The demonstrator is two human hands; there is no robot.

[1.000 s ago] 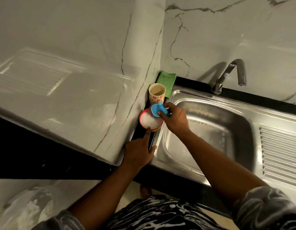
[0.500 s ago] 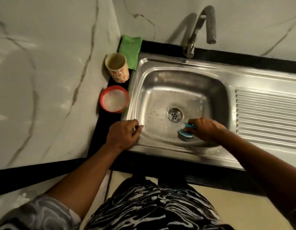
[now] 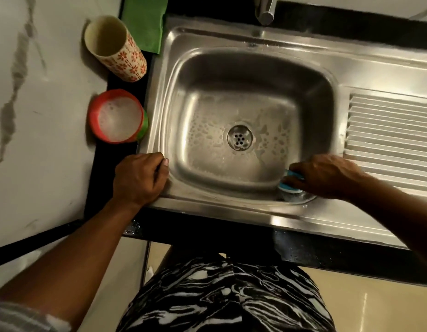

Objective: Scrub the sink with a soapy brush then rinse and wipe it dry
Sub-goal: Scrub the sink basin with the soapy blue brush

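The steel sink (image 3: 231, 39) fills the middle of the view, with soap suds spread over the basin floor around the drain (image 3: 239, 137). My right hand (image 3: 325, 176) grips a blue round brush (image 3: 290, 185) and presses it into the basin's near right corner. My left hand (image 3: 138, 178) rests on the sink's near left rim, fingers loosely curled and holding nothing. A red bowl (image 3: 94, 116) full of white foam stands on the black counter strip left of the sink.
A flower-patterned cup (image 3: 126, 58) stands behind the red bowl, and a green cloth (image 3: 145, 20) lies at the back left corner. The tap (image 3: 265, 10) rises behind the basin. The ribbed drainboard (image 3: 389, 130) lies to the right. A marble wall stands at left.
My right hand carried the brush from the foam bowl into the basin, then slid it from near the drain to the near right corner. My left hand moved from the counter onto the sink rim.
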